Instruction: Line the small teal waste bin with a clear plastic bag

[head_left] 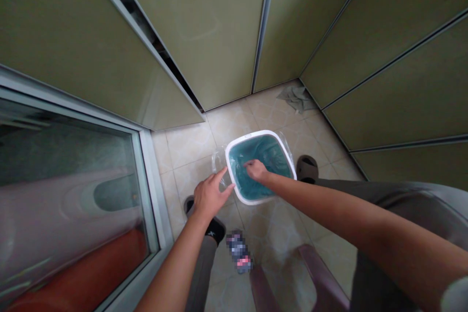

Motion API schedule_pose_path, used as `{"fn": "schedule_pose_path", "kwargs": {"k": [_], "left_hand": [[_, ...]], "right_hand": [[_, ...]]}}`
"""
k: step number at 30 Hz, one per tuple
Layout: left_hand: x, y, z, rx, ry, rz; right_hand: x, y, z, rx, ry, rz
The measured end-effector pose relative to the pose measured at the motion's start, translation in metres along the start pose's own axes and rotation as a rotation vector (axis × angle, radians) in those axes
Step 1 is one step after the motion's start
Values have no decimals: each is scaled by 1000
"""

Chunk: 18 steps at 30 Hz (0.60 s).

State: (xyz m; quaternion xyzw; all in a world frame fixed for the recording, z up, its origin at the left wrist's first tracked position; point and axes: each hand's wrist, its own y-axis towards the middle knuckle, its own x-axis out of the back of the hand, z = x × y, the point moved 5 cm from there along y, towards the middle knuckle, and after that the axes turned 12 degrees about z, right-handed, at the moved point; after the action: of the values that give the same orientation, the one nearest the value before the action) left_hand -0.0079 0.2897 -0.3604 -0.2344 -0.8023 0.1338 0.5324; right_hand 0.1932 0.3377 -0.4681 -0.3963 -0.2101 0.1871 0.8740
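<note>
A trash bin (263, 132) with a white rim and a teal inside stands on the tiled floor between the feet. A clear plastic bag (218, 157) lines it, with loose edges hanging outside the rim at the left and right. My left hand (211, 194) is at the bin's left edge, thumb and fingers apart, its fingertips close to the rim and the hanging plastic. Inside the bin is my right hand (256, 170), its fingers curled together near the left inner wall; whether they grip the lining is hard to see.
Yellowish cabinet doors (204, 24) rise at the back and right, one on the left standing ajar. A grey cloth (298, 98) lies in the far corner. At left is a glass door (73, 195). Purplish stool legs (321, 278) and a pixelated object (239, 252) are near the front.
</note>
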Motion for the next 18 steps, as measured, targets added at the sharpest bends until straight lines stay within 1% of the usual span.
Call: {"fn": "schedule_pose_path", "kwargs": {"k": [2, 3, 6, 8, 10, 11, 12, 13, 15, 17, 18], "left_hand": [[11, 0, -6, -35, -15, -201], [15, 1, -9, -57, -45, -276], [18, 12, -14, -106, -194, -408], [15, 23, -13, -93, -297, -461], [6, 34, -9, -65, -375, -480], [-1, 39, -6, -48, -411, -473], [-8, 45, -4, -30, -449, -455], [-17, 50, -1, -11, -491, -427], [-36, 59, 3, 25, -592, -356], [-55, 68, 5, 36, -695, -282], [-63, 72, 5, 26, -738, -247]], "right_hand": [[23, -23, 17, 110, -120, -63], [37, -35, 27, 178, -146, -119], [79, -70, 52, 376, -211, -345], [104, -87, 51, 465, -245, -496], [122, -97, 36, 519, -301, -630], [126, -99, 25, 537, -343, -653], [128, -98, 13, 549, -387, -637], [127, -95, 1, 556, -427, -584], [120, -84, -20, 561, -464, -418], [112, -73, -33, 554, -420, -282], [110, -69, -37, 548, -379, -246]]}}
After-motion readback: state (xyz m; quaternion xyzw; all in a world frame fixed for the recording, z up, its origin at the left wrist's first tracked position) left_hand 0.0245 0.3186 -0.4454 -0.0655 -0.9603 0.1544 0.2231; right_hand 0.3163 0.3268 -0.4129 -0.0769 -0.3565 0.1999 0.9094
